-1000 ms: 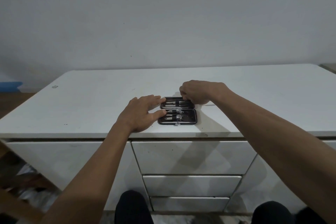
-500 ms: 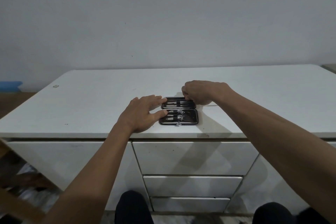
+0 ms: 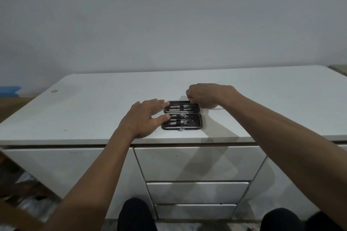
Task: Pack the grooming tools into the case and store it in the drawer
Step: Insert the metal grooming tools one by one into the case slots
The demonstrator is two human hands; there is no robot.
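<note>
**Grooming case lies open between two hands on white dresser**

A black grooming case point(image 3: 181, 115) lies opened flat near the front edge of a white dresser top point(image 3: 93, 110), its two halves one behind the other, seen from the head camera. Both halves show slim metal grooming tools point(image 3: 180, 119) seated in rows against the dark lining; the individual pieces are too small to tell apart with certainty.

The person's left hand point(image 3: 142, 118) rests on the dresser top just left of the case, palm down, fingers stretched and relaxed. Its fingertips touch the left end of the far half, and its thumb lies against the left end of the near half.

The right hand point(image 3: 203, 95) reaches in from the right and sits over the far right corner of the case, knuckles up, fingers curled tightly under. The curled fingers meet the rear half at its right end; whether they pinch a tool or the rim of the case cannot be told, since the fingertips are hidden beneath the hand.

Below the dresser top, directly under the case, a stack of three white drawers point(image 3: 197, 163) stands closed. The person's dark-clad knees point(image 3: 135, 214) show at the bottom edge of the frame. A plain grey wall point(image 3: 169, 15) rises behind the dresser.
</note>
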